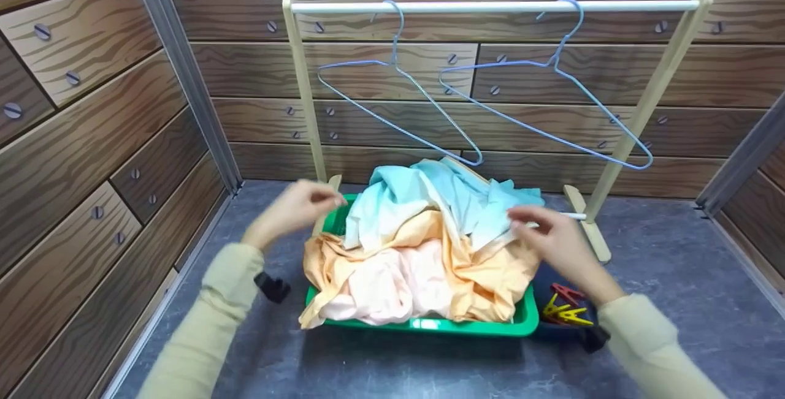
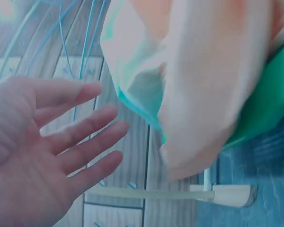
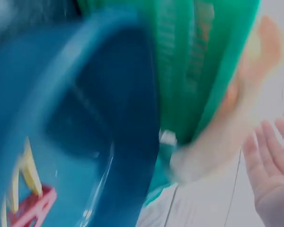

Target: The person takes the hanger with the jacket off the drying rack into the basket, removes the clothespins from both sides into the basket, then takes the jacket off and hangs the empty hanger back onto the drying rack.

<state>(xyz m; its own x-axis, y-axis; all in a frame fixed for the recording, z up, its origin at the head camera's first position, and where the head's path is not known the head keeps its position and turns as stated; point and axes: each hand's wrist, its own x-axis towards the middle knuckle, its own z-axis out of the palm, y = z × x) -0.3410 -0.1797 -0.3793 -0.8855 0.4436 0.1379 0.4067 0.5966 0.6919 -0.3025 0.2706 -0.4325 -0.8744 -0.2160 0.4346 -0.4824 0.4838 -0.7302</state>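
Observation:
A pile of clothes fills the green basket [image 1: 423, 325]: a light blue garment [image 1: 398, 187] at the back, an orange garment [image 1: 490, 276] around the middle and sides, and a pale pink garment [image 1: 380, 288] in front. My left hand [image 1: 300, 206] hovers by the basket's back left corner, holding nothing. Its fingers spread loosely beside hanging cloth in the left wrist view. Over the pile's right side is my right hand [image 1: 558, 239]; in the right wrist view its fingers [image 3: 270, 153] are extended and hold nothing. Whether it brushes the cloth I cannot tell.
Two blue hangers hang from the white rail [image 1: 490, 8] of a wooden rack behind the basket, a left hanger [image 1: 398, 120] and a right hanger [image 1: 546, 135]. A dark blue bin [image 3: 128, 94] at the basket's right holds yellow clothespins [image 1: 564, 313] and a red clothespin [image 1: 567, 293].

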